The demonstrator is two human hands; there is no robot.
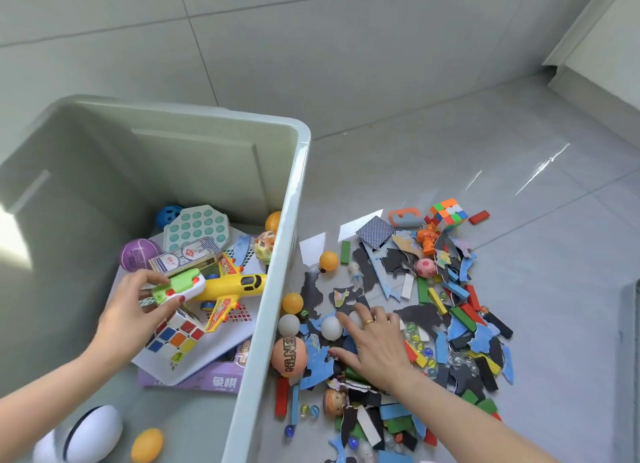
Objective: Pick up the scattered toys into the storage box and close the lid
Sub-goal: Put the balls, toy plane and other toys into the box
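1. Toys (433,310) lie scattered on the floor (450,116), just right of the storage box (291,254).
2. Left hand (138,306) pinches a green-white toy (178,286) inside the box.
3. Right hand (374,345), fingers spread, rests on the pile beside a white ball (330,327).

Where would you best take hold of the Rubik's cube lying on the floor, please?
Probably from above, fingers on two opposite flat faces of the Rubik's cube. It sits at the far edge of the pile, its top and upper sides exposed, with only an orange figure crowding its near side.

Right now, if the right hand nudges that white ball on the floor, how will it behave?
The small smooth white ball beside the right hand probably rolls readily on the glossy tiled floor. It looks like a ping-pong ball, so likely light and easily flicked away.
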